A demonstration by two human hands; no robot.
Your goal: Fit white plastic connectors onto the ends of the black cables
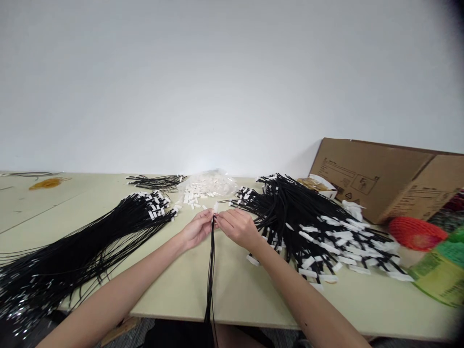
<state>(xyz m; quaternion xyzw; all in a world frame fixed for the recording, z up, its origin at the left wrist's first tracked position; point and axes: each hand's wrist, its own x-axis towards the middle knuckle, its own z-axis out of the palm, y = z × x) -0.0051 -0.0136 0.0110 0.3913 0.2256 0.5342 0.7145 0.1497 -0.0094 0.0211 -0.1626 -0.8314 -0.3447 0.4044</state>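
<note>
While both hands meet over the pale green table, the left hand and right hand pinch closed on a thin black cord with a small white tag. It looks light, limp and slippery, best held near the tag.

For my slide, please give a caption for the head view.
Both hands, left hand and right hand, pinch black cords over a pale green table.

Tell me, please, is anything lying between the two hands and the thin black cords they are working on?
Nothing visible does. The left hand and right hand already pinch the black cords at the top end, beside a small white clip. The cords hang straight down over the table edge, apart from both piles.
</note>
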